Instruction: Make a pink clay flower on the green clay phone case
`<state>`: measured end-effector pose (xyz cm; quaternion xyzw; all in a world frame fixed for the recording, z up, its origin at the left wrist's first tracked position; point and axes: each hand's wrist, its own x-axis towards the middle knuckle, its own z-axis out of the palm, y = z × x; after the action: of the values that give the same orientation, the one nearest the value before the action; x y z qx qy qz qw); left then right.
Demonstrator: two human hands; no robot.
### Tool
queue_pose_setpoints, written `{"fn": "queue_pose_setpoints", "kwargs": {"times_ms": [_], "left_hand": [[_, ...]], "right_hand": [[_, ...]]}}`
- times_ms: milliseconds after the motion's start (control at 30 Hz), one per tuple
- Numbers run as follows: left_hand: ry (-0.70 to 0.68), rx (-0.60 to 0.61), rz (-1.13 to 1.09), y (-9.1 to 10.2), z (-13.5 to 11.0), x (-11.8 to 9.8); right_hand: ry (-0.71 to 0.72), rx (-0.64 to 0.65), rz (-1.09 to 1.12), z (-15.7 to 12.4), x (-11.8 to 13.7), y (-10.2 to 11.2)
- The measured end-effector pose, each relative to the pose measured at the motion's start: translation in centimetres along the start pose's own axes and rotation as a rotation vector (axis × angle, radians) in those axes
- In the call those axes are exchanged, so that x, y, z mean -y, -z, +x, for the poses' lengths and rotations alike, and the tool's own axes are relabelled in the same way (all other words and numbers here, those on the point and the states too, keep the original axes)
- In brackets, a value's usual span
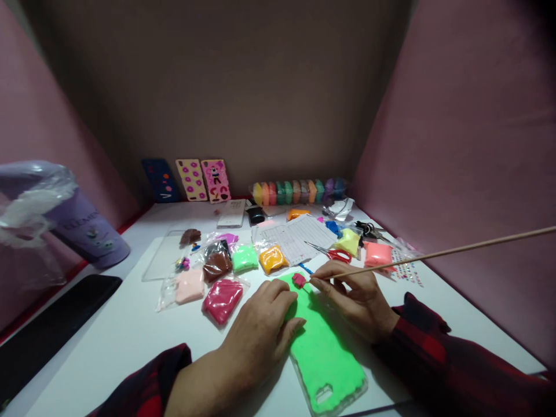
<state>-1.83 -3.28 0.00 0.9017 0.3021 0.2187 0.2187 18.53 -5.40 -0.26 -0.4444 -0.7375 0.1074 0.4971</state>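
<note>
Around the phone case [325, 347]
Clay packets [222, 298] lie left of it, scissors [339, 253] just behind, three decorated cases [191, 179] standing far behind.

The white table top [130, 324] is bright in the middle, but the brown back wall [260, 87] up top is dim. My left hand [260, 330] drops a soft dark shadow on the flat bright green phone case [324, 353]. The purple plastic cup [82, 226] at the left edge looks stretched and fuzzy.
</note>
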Motion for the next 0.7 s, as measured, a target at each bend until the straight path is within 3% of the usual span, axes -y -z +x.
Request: {"fn": "queue_pose_setpoints", "kwargs": {"times_ms": [700], "left_hand": [[0.013,0.045,0.141,0.00,0.47,0.27]], "right_hand": [[-0.013,0.004,-0.065,0.30,0.19,-0.17]]}}
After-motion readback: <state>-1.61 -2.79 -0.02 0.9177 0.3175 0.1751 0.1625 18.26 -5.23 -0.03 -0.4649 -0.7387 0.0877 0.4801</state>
